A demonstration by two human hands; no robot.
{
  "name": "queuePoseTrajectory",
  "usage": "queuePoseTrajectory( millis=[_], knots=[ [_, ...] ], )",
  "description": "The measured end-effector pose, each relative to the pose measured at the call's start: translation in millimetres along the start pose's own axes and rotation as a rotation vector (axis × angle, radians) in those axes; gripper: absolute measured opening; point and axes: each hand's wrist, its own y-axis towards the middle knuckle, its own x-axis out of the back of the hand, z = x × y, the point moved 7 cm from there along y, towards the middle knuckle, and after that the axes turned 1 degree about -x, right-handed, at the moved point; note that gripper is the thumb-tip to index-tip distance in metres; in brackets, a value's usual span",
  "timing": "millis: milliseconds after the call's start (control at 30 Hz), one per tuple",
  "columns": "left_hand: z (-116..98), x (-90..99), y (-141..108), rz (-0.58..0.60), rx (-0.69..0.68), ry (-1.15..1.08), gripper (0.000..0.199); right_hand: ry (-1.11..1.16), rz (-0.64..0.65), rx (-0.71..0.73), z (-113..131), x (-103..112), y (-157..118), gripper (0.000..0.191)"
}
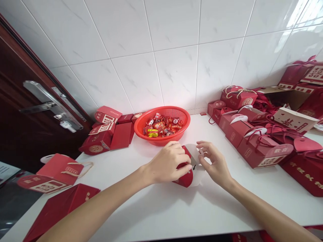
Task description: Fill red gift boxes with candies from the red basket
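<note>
A small red box (185,179) with pale inner flaps lies on the white table, between my two hands. My left hand (171,163) is wrapped over its red side, the fingers curled around the upper part. On the other side, my right hand (214,163) has its thumb and fingertips at a white flap (194,151), closed on its edge. Behind the box stands a red plastic basket (163,141) that holds several wrapped candies (160,126). Part of the box is hidden under my left fingers.
Red boxes stand in rows at the right (252,141), some with cords. More boxes (101,137) are by the wall at the left, and others (60,171) at the near left edge. A dark door (15,111) is at the far left.
</note>
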Motion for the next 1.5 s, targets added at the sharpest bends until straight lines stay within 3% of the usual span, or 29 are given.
queuePoseTrajectory(
  millis=[100,200,400,667,833,933,1133,1333,1500],
  knots=[
    [4,6.9,-4,-0.010,0.005,-0.085,0.036,-0.046,-0.022,-0.001,1,11,5,0.015],
    [7,9.8,-6,0.061,0.040,-0.171,0.046,-0.066,0.008,-0.037,-2,14,8,0.020],
    [9,11.8,-6,0.231,0.157,-0.175,0.018,-0.026,0.094,-0.087,-6,7,10,0.021],
    [9,7.0,-15,0.334,0.192,-0.164,0.029,-0.006,0.290,-0.145,1,-3,9,0.043],
    [29,4.6,-22,0.313,0.335,-0.118,0.026,-0.001,0.399,-0.129,-3,-11,4,0.056],
    [40,5.2,-24,0.319,0.393,-0.135,0.040,0.029,0.415,-0.155,-10,-14,2,0.057],
    [55,8.0,-25,0.216,0.458,-0.337,0.047,0.130,0.475,-0.216,-19,-21,1,0.058],
    [91,-10.5,-52,0.082,0.737,-0.752,0.110,0.179,0.521,-0.246,-25,-28,-1,0.058],
    [93,-25.2,-69,0.047,0.836,-1.011,0.117,0.248,0.588,-0.292,-28,-38,-4,0.058]
  ],
)
